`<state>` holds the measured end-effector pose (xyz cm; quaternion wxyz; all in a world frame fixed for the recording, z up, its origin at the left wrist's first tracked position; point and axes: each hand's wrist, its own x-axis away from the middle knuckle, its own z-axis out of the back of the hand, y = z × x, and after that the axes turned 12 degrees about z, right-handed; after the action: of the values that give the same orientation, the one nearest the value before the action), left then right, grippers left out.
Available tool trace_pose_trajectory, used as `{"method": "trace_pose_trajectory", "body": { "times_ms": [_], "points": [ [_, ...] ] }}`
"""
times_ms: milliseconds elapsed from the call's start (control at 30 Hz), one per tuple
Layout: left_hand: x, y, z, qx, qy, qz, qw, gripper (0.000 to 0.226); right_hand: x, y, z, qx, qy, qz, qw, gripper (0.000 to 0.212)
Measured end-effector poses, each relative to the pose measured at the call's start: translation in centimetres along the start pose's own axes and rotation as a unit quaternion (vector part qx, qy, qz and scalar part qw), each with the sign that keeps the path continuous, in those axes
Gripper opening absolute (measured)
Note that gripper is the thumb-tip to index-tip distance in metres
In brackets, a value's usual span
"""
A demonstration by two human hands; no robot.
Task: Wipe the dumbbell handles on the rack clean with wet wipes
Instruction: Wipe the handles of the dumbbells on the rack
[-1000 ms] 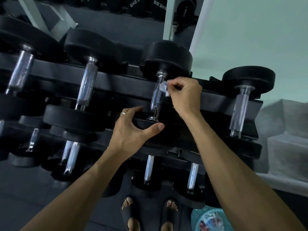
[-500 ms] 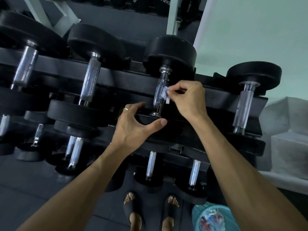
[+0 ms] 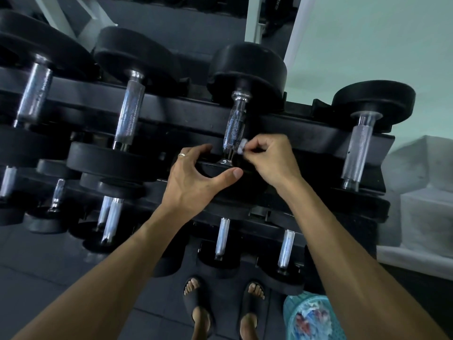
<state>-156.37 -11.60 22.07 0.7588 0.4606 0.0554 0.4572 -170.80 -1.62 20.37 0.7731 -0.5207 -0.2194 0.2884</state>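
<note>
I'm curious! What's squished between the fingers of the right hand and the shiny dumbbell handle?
A small white wet wipe, pinched by the right hand against the handle, in the head view.

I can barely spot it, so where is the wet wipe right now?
In the head view, just right of centre: the right hand pinches the wet wipe against the lower end of the third dumbbell handle on the top rack.

Setting: gym. Tiered black rack (image 3: 186,111) holds rows of dumbbells (image 3: 132,94). Dark rubber-tile floor (image 3: 36,278) below.
</note>
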Motion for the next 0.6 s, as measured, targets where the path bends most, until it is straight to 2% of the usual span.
{"method": "trace_pose_trajectory", "body": {
  "times_ms": [67,133,233,367,533,600],
  "points": [
    [0.0,0.0,0.0,0.002,-0.002,0.002,1.0,0.102,0.4,-0.2,0.5,-0.034,-0.045,-0.031,0.998,0.011],
    [0.0,0.0,0.1,0.004,-0.004,0.002,1.0,0.103,-0.3,-0.7,0.8,-0.055,-0.039,-0.048,0.997,0.009],
    [0.0,-0.1,0.0,0.006,-0.007,0.005,1.0,0.104,-0.6,-0.6,0.6,-0.056,-0.016,-0.028,0.998,0.01],
    [0.1,0.0,0.0,0.009,-0.004,0.009,1.0,0.104,0.2,-0.5,0.8,-0.047,-0.078,-0.026,0.995,0.006],
    [0.2,0.1,0.1,0.01,-0.008,0.008,1.0,0.104,-0.8,-0.9,0.3,-0.075,0.062,-0.006,0.995,0.014],
    [0.2,0.1,0.1,0.009,-0.007,0.008,1.0,0.104,-0.3,-0.7,0.2,-0.047,0.039,0.002,0.998,0.012]
  ]
}}
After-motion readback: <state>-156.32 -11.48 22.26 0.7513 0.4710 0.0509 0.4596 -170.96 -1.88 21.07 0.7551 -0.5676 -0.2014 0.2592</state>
